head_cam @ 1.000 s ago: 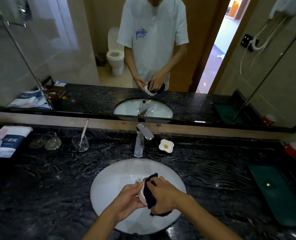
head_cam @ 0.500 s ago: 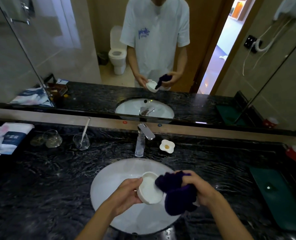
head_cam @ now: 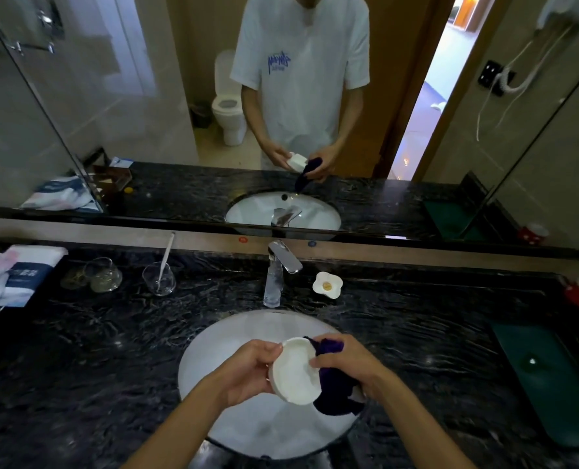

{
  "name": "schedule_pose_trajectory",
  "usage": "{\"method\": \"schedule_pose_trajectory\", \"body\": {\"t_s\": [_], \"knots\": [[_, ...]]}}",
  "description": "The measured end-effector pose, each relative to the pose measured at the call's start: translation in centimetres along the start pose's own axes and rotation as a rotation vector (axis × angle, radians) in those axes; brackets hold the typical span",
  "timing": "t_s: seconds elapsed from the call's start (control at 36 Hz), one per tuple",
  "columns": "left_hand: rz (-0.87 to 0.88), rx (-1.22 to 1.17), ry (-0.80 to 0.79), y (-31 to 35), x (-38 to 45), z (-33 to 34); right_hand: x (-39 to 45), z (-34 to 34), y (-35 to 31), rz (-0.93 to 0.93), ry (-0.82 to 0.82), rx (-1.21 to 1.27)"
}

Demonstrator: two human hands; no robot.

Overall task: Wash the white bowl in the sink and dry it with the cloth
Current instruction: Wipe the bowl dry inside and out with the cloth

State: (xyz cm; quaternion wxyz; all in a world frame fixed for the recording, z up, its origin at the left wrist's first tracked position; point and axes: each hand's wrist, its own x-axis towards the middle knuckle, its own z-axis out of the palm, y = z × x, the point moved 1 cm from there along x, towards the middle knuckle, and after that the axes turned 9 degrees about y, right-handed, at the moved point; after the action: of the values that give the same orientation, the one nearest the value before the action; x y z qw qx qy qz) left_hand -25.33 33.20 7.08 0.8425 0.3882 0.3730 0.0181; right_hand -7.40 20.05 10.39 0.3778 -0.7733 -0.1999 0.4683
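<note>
1. Change: half a second ago the dark purple terry cloth [head_cam: 332,397] was held clear to the right of the small round white bowl [head_cam: 295,370]; now it is back against the bowl's right rim and outer wall. A second ago it was pressed inside the bowl.
2. Grip: left hand [head_cam: 247,370] is closed around the bowl's left side, holding it tilted with the opening toward the camera. Right hand [head_cam: 345,362] is closed on the bunched cloth, thumb on the bowl's rim.
3. Location: the bowl is held in the air above the oval white ceramic sink [head_cam: 213,360], not resting in it.
4. Judgement: the inside looks wiped; drying seems to be moving to the outside. Task probably near its end. No water visibly running from the chrome tap [head_cam: 279,269].
5. Surface: black veined stone counter [head_cam: 95,350], glossy. On it: clear glass tumbler with a white stick [head_cam: 159,277], flower-shaped white dish [head_cam: 327,285], folded white-and-blue towel [head_cam: 24,274], green mat [head_cam: 548,377].
6. Room: bathroom; wide wall mirror [head_cam: 129,96] reflects a toilet and an open doorway.
</note>
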Motion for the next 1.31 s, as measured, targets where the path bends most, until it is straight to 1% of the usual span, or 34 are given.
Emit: {"method": "schedule_pose_trajectory", "body": {"t_s": [0.08, 0.17, 0.25, 0.31, 0.36, 0.44, 0.53, 0.58, 0.64, 0.69, 0.72, 0.78, 0.86, 0.89, 0.97, 1.06, 1.11, 1.17, 1.25, 1.31], "knots": [[0.026, -0.073, 0.068, -0.9, 0.2, -0.2, -0.1, 1.1, 2.0, 0.028, 0.093, 0.141], [0.096, -0.146, 0.123, -1.8, 0.3, 0.4, -0.5, 3.1, 3.8, 0.035, 0.233, 0.281], [0.160, -0.257, 0.225, -3.5, 0.7, 1.5, -1.0, 5.4, 5.0, 0.056, 0.366, 0.397], [0.177, -0.334, 0.230, -4.6, 0.7, 2.1, -1.3, 6.1, 5.2, 0.073, 0.418, 0.436], [0.173, -0.355, 0.202, -4.9, 0.4, 2.0, -1.1, 5.7, 5.2, 0.068, 0.445, 0.395], [0.102, -0.239, 0.172, -4.0, 0.1, 0.3, -0.8, 3.7, 4.6, 0.018, 0.383, 0.229], [-0.065, -0.048, 0.086, -1.8, 0.0, -1.0, -0.5, 0.8, 2.8, -0.089, 0.230, 0.001], [-0.175, 0.063, -0.046, -0.3, 0.2, -1.3, -0.4, -0.8, 0.8, -0.152, 0.055, -0.189], [-0.236, 0.167, -0.212, 1.1, 0.4, -1.3, -0.2, -1.7, -1.0, -0.146, -0.081, -0.313], [-0.235, 0.232, -0.310, 2.0, 0.7, -1.1, 0.2, -2.3, -2.2, -0.144, -0.124, -0.378], [-0.226, 0.232, -0.331, 2.1, 0.9, -1.0, 0.6, -2.5, -2.4, -0.150, -0.119, -0.380], [-0.188, 0.177, -0.306, 1.9, 1.3, -1.0, 1.2, -2.7, -2.0, -0.151, -0.067, -0.320], [-0.109, -0.005, -0.173, 0.5, 1.8, -0.9, 1.5, -1.8, 0.1, -0.116, 0.122, -0.101], [-0.080, -0.062, -0.125, -0.1, 1.9, -0.8, 1.5, -1.1, 0.9, -0.118, 0.191, -0.037], [0.016, -0.134, -0.022, -2.4, 2.0, 0.4, 0.8, 1.5, 3.0, -0.124, 0.377, 0.079], [0.115, -0.232, 0.090, -4.6, 1.9, 1.8, 0.1, 4.0, 4.0, -0.100, 0.493, 0.210], [0.139, -0.285, 0.142, -5.8, 2.0, 2.0, -0.1, 5.0, 4.4, -0.072, 0.521, 0.253], [0.097, -0.271, 0.153, -6.3, 1.8, 1.7, -0.1, 4.9, 4.7, -0.048, 0.510, 0.257], [0.020, -0.164, 0.126, -4.9, 1.1, 0.3, 0.6, 3.2, 4.6, -0.068, 0.428, 0.155], [-0.036, -0.054, 0.041, -3.1, 0.9, -0.7, 0.7, 1.9, 4.0, -0.093, 0.329, 0.077]]}}
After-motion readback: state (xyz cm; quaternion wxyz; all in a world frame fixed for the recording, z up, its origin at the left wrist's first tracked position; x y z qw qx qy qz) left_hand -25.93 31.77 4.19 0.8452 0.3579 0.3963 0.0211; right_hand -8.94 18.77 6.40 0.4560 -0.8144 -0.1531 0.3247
